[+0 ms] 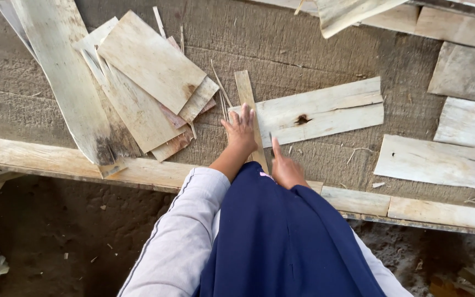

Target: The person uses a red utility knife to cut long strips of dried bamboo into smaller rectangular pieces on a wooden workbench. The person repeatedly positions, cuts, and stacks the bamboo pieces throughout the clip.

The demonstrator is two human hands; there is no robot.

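Note:
My left hand (241, 132) lies flat, fingers spread, on a narrow upright wood veneer strip (244, 91) that rests on the rough grey work surface. My right hand (285, 168) is just to its right, index finger pointing up toward a wide pale veneer sheet with a dark knot (325, 111), close to its lower edge. Neither hand holds anything. The narrow strip overlaps the left end of the wide sheet. A dark blue cloth and pale sleeves cover my arms below.
A fanned pile of veneer sheets (138, 82) lies at the left, with a long curved piece (64, 71). More sheets (432, 160) sit at the right and top. A wooden rail (56, 161) edges the surface; dirt floor below.

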